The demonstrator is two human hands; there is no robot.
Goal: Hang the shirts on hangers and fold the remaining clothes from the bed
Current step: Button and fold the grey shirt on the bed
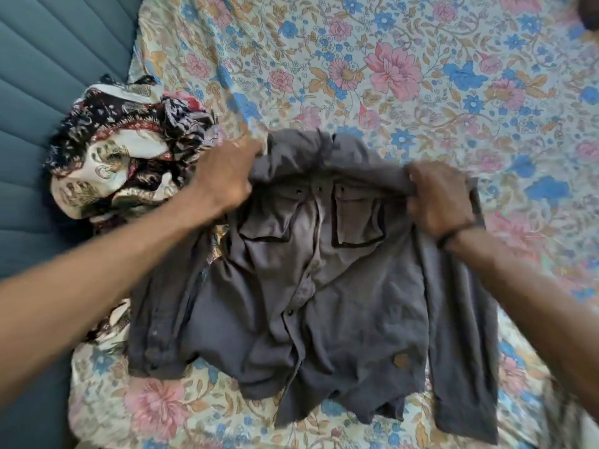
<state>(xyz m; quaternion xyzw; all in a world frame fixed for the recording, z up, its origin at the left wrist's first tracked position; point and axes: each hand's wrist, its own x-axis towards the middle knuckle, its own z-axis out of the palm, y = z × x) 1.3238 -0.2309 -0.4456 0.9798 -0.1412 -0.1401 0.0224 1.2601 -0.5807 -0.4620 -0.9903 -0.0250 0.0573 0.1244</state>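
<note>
I have the grey shirt (311,286) face up on the bed (421,59), buttoned front and both chest pockets toward me, hem nearest me. My left hand (223,176) is bunched on the shoulder at the shirt's left edge, and my right hand (437,199) is clenched on the opposite shoulder; both pinch cloth, neither is slack. The collar folds back between them.

What I worry about: the fabric is gathered unevenly in each fist, so if I lift from here the shirt will likely hang crooked and the collar opening may stay collapsed, which would make threading a hanger awkward. I see no hanger anywhere around the shirt, so one hand will have to let go to fetch it, and then that shoulder will likely drop back onto the bed. The sleeve on the shirt's right side runs long toward me and could drag or twist under the body. Just left of the shirt sits a patterned clothes pile (123,157), touching or nearly touching my left wrist; a wide pull could snag it and scatter it.
</note>
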